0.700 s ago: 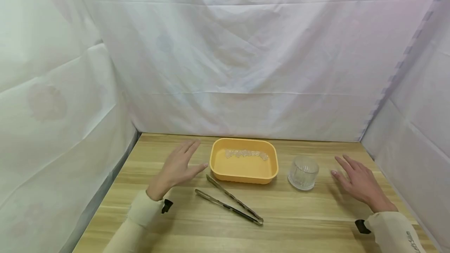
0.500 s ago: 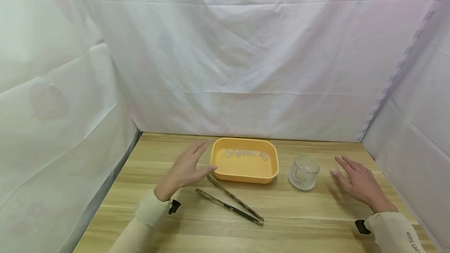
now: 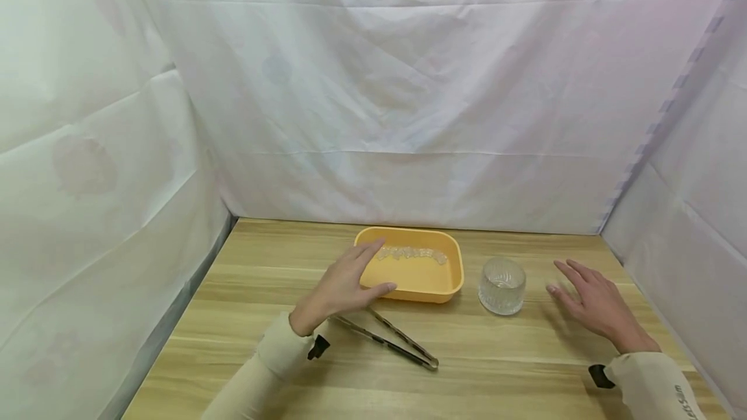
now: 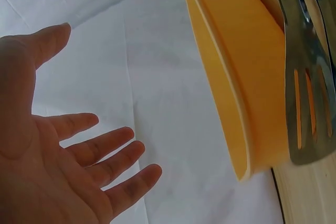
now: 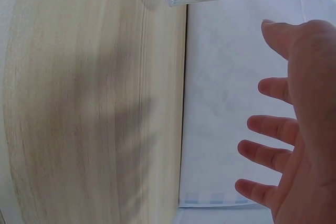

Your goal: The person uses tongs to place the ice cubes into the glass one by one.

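Note:
My left hand, fingers spread and holding nothing, is over the left side of a yellow rectangular tub. It overlaps the tub's left rim and the far ends of the metal tongs in the head view. Clear ice-like pieces lie in a row along the back of the tub. In the left wrist view the slotted tip of the tongs shows beside the tub's wall. My right hand hovers with its fingers extended, to the right of a ribbed clear glass, apart from it.
Everything stands on a wood-grain table. A white cloth hangs behind the table's back edge, with more cloth at the left and right sides. The tongs lie splayed in front of the tub, hinge end toward the front right.
My left hand has moved right, from beside the tub to over its left side and the tongs' tips. The right hand has stayed nearly still.

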